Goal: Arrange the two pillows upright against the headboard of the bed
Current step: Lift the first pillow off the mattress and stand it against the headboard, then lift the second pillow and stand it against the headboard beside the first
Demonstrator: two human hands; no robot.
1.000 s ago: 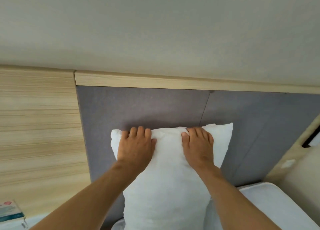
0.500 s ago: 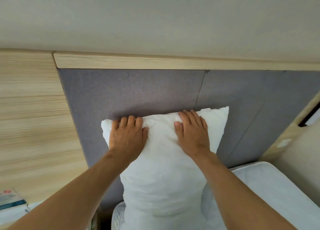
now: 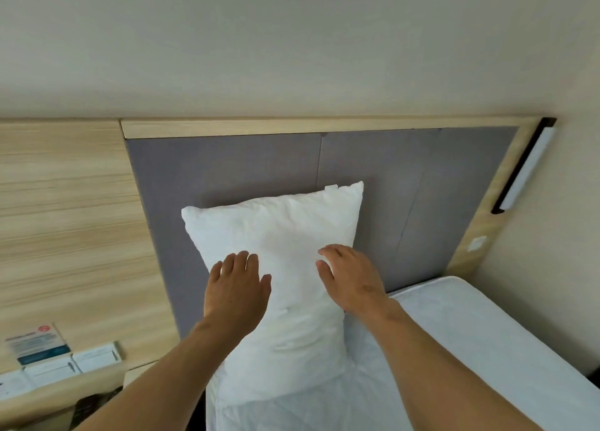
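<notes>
While the white pillow (image 3: pixel 279 268) stands against the grey headboard (image 3: pixel 227 164), left hand (image 3: pixel 237 291) and right hand (image 3: pixel 354 281) lie flat on it, fingers spread, gripping nothing.

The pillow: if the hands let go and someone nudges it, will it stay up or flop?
The pillow looks soft and light: creased, dimpled near the left hand and right hand. It leans on the headboard, tilted, on a narrow end, so a nudge would probably tip or slump it sideways.

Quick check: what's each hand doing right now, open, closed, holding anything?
Left hand: open, flat against the pillow, gripping nothing.
Right hand: open, fingers spread on the pillow, gripping nothing.
</notes>
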